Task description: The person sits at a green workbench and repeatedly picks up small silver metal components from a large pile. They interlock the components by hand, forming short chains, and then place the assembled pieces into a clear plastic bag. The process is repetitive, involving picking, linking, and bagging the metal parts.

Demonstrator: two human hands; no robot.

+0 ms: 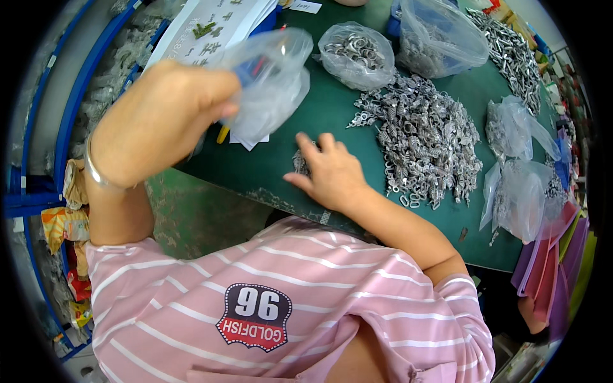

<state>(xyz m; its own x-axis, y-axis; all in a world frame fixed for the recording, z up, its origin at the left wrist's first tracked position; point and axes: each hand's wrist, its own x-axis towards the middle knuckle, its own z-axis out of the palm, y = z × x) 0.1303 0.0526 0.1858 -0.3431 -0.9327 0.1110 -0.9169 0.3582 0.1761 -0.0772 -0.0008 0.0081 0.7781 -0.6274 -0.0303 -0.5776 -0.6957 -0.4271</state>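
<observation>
My left hand, slightly blurred and with a bangle at its wrist, is raised at the table's left edge. Its closed fingers grip a clear plastic bag that hangs to the right. Palm down on the green table, my right hand has its fingers spread. Beside its thumb and fingertips, partly hidden, lies a small group of silver metal pieces. Farther right spreads a large heap of small silver metal fittings, some of them ring-shaped.
Behind the heap stand a plastic bag of metal rings and a larger bag. Long metal pieces lie at the far right, with filled bags nearer. Printed sheets lie far left. Blue shelving flanks the table.
</observation>
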